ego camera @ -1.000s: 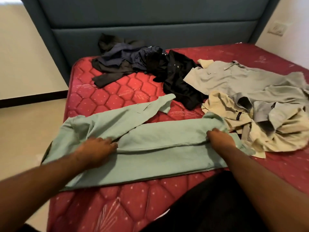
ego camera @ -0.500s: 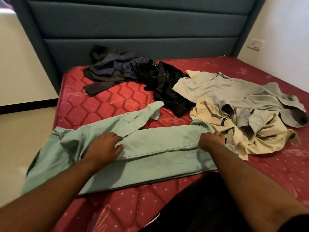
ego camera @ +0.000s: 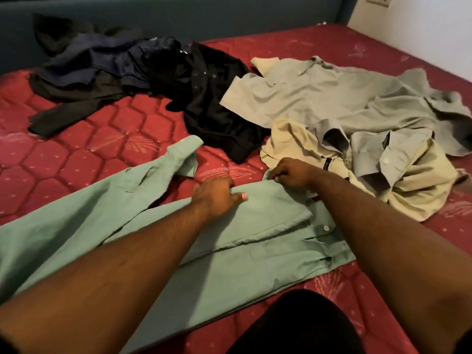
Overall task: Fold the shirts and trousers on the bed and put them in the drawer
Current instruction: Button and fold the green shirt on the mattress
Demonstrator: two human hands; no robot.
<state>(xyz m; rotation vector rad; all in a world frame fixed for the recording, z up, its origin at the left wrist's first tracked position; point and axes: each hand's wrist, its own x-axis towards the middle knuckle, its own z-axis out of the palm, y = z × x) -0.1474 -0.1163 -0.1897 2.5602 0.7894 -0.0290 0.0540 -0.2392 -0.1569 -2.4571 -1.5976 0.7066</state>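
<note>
A mint green shirt (ego camera: 255, 251) lies lengthwise along the near edge of the red mattress (ego camera: 76, 149), partly folded, with one sleeve (ego camera: 178, 159) angled toward the headboard. My left hand (ego camera: 217, 195) grips the shirt's far folded edge near its middle, thumb on top of the cloth. My right hand (ego camera: 291, 175) pinches the shirt's far right corner with curled fingers. Both forearms cross over the shirt and hide part of it. No drawer is in view.
Loose clothes lie further back: a dark navy and black heap (ego camera: 102, 62) at the left, a black shirt (ego camera: 217, 111) in the middle, a grey shirt (ego camera: 319, 98) and a cream shirt (ego camera: 421, 195) at the right. A blue-grey headboard (ego camera: 178, 14) stands behind.
My left hand slid right along the green shirt to its far edge, close to my right hand. My right hand stayed at the shirt's right end. The view dropped nearer the bed.
</note>
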